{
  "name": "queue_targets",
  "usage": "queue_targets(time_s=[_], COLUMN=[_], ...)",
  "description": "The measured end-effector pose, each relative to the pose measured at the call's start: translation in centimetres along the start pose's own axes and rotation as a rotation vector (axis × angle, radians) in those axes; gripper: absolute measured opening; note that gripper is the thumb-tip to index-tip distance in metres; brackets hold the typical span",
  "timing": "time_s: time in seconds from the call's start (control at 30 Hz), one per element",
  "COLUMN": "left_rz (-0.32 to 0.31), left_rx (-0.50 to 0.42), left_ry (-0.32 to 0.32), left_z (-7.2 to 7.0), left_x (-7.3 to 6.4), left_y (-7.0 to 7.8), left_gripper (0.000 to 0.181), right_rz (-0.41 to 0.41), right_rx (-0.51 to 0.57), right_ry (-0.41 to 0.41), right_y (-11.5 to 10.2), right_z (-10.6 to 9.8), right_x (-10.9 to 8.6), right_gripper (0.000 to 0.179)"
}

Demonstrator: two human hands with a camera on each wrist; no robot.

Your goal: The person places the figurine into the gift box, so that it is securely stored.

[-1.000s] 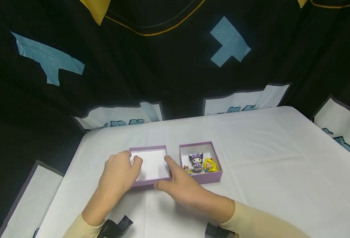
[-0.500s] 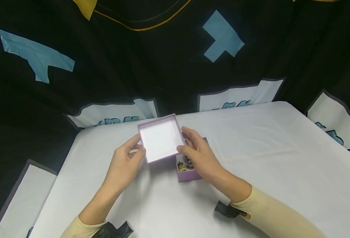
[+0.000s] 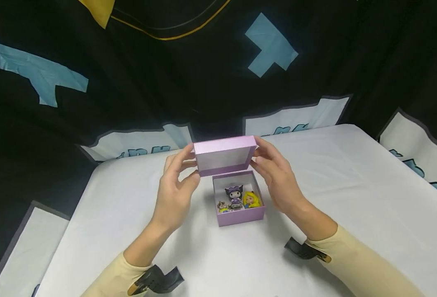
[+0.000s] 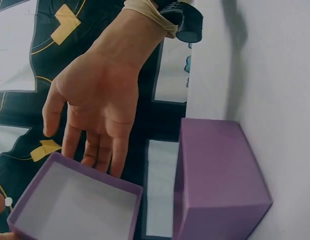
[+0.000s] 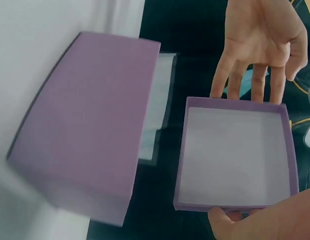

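In the head view, a square lilac box lid is held up between both hands, tilted so its pale inside faces down and toward me. My left hand grips its left side, and my right hand its right side. Just below and in front stands the open lilac box. Inside are a black-and-purple character figurine, a yellow-haired figurine and a small brown-and-yellow figurine. Both wrist views show the lid's inside and the box's outer walls; the box's contents are hidden there.
A white cloth covers the table. Behind it hangs a black curtain with blue, white and yellow patches. Black straps are worn near the sleeve cuffs, close to the tabletop.
Both hands have lifted the lid off the table, carried it right and tilted it toward the box's far side. The figurines, partly covered half a second ago, show again.
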State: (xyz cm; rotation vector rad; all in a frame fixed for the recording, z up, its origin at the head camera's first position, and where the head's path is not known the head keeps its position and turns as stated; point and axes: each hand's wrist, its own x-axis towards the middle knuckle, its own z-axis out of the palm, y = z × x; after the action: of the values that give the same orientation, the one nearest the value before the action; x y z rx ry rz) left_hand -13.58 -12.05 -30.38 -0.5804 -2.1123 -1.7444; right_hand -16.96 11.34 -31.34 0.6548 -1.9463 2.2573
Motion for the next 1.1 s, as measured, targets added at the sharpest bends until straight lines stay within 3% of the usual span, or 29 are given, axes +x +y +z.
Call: queue_targets(time_s=[0.1,0.27,0.37,0.57,0.9,1.1], left_rz=[0.017,0.038,0.037,0.015,-0.230,-0.290], left_rx=[-0.033,-0.071,-0.081,-0.089,0.042,0.049], left_ry=[0.002,0.006,0.010,0.005,-0.036,-0.079], left_z=[0.7,1.5,1.8,1.9,2.2,2.2], left_x=[0.0,-0.4,-0.8,-2.1,-3.7,-3.9], left_y=[-0.5,-1.7,-2.2,-3.0,-4.2,-4.6], left_gripper=[0.047,0.029,0.025,0.024,0.022,0.023], right_rz=[-0.004,0.025,0.054,0.156,0.253,0.272], right_rx=[-0.006,-0.135,-0.201,-0.198,-0.401,-0.483], right_ry=[0.013,0.072,0.082,0.059,0.021,-0.012], right_y=[0.1,0.8,1.1,1.5,3.1,3.5], right_z=[-0.8,-1.7,-2.2,-3.1,-3.5,-3.7], right_x=[-0.3,-1.1,-1.7,-3.1,-4.4,-4.7], right_gripper=[0.044,0.036,0.035,0.035,0.029,0.027])
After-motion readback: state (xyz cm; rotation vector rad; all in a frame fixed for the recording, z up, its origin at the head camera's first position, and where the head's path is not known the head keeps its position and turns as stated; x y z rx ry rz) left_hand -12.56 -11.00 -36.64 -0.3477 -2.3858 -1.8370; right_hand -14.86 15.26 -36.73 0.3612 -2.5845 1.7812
